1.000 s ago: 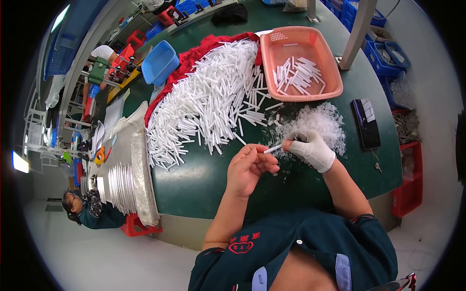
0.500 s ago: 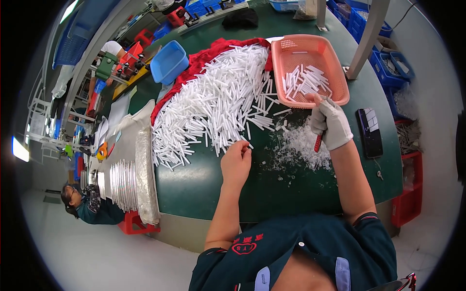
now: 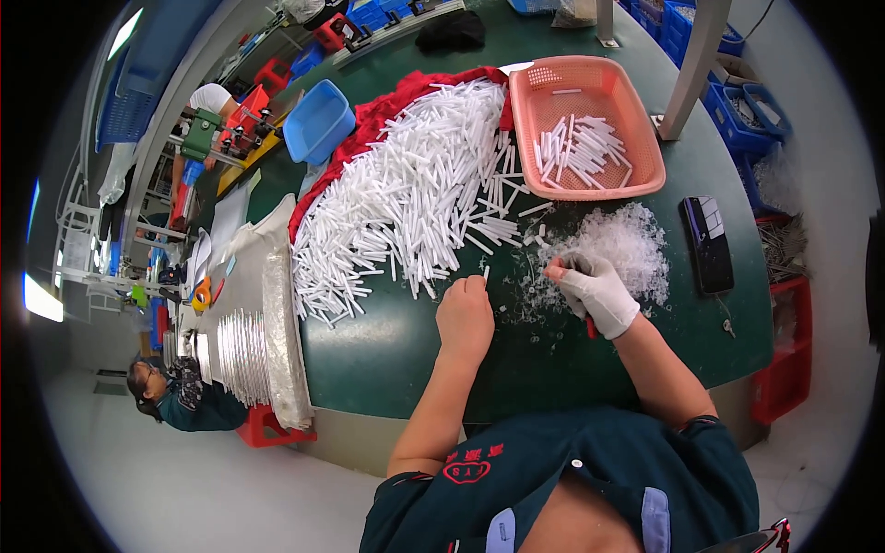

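Observation:
My bare left hand point(image 3: 465, 319) is closed, with a short white tube point(image 3: 486, 273) standing up from its fingertips. To its right, my right hand point(image 3: 604, 297) wears a white glove with the fingertips uncovered. It is closed around a small tool with a red handle point(image 3: 591, 328); the tool's working end is hidden. Beyond my left hand spreads a big heap of white tubes point(image 3: 415, 175) on a red cloth point(image 3: 398, 99). A pink plastic basket point(image 3: 590, 194) holds some loose tubes. Clear ring-like scraps point(image 3: 631, 249) are piled between the basket and my right hand.
A phone point(image 3: 707, 244) lies on the green table point(image 3: 387, 369) at the right, keys below it. A blue bin point(image 3: 319, 122) stands behind the heap. Metal posts point(image 3: 696, 69) rise at the far right. Co-workers point(image 3: 175, 392) are at the left, beside stacked silvery rods point(image 3: 244, 358).
My right hand has moved from the basket's near edge down and left, toward my left hand. The tube in my left fingertips now points upward. The scrap pile is more exposed.

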The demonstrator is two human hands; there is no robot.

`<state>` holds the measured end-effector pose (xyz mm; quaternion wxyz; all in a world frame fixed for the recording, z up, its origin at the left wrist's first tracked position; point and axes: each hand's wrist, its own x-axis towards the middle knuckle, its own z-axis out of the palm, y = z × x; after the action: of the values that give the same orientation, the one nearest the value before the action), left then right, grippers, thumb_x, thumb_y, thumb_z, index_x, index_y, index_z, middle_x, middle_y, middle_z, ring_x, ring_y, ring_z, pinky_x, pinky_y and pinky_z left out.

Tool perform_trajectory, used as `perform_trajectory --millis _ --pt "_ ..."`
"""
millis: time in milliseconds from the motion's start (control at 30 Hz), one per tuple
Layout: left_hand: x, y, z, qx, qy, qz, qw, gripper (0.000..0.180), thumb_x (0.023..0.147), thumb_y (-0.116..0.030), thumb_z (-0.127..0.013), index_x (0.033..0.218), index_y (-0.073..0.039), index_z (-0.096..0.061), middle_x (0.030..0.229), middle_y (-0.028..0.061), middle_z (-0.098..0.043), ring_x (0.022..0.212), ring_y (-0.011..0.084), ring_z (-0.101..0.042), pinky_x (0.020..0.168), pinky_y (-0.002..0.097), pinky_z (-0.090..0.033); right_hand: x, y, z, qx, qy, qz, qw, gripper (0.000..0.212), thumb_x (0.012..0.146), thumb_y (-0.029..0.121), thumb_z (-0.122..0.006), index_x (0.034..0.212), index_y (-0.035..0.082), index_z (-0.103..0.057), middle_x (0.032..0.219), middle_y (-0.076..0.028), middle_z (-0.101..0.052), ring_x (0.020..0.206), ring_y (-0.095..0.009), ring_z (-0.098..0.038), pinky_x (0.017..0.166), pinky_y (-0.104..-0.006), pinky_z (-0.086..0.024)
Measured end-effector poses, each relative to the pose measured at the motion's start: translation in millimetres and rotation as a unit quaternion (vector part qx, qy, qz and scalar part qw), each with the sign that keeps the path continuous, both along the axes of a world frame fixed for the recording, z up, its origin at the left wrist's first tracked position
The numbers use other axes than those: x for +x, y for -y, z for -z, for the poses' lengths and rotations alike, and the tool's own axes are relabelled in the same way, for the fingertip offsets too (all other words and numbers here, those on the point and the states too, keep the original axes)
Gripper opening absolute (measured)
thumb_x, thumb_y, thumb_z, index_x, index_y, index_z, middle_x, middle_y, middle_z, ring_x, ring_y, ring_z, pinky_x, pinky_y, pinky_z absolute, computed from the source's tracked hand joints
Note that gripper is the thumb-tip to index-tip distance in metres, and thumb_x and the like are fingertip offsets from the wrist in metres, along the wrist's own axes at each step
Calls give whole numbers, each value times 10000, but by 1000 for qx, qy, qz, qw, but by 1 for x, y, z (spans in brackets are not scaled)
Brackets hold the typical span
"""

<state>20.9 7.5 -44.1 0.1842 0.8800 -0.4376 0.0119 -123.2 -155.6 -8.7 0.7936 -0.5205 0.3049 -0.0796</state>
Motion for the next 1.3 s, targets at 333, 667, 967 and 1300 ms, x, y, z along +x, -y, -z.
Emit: perform_trajectory --millis 333,667,967,1300 --pt "2 -3 -9 -59 -83 40 994 218 773 -14 -595 991 -20 -596 875 115 -602 755 264 -612 685 360 -493 -2 -16 0 -407 -35 -74 910 258 915 249 -584 989 4 -543 801 -203 -602 750 -358 -598 689 -376 -477" --pt "-25 8 -45 -198 -157 149 956 179 825 17 -601 997 -18 -638 924 108 -611 785 223 -613 659 296 -491 -7 -18 -14 -487 -11 -91 869 283 880 310 -627 954 39 -586 738 -174 -625 711 -387 -618 621 -432 -489" --pt "-31 11 -50 -193 -97 171 961 266 721 70 -637 971 -20 -622 913 125 -602 805 309 -610 685 374 -500 -8 -21 -14 -525 36 -65 848 347 852 391 -640 865 53 -563 698 -154 -598 673 -375 -612 568 -444 -475" --pt "-32 8 -49 -188 -80 166 965 267 714 66 -639 965 -26 -629 901 115 -604 811 301 -609 690 374 -503 -8 -21 -15 -543 41 -68 836 345 882 389 -591 811 55 -541 690 -158 -585 661 -380 -605 557 -456 -471"
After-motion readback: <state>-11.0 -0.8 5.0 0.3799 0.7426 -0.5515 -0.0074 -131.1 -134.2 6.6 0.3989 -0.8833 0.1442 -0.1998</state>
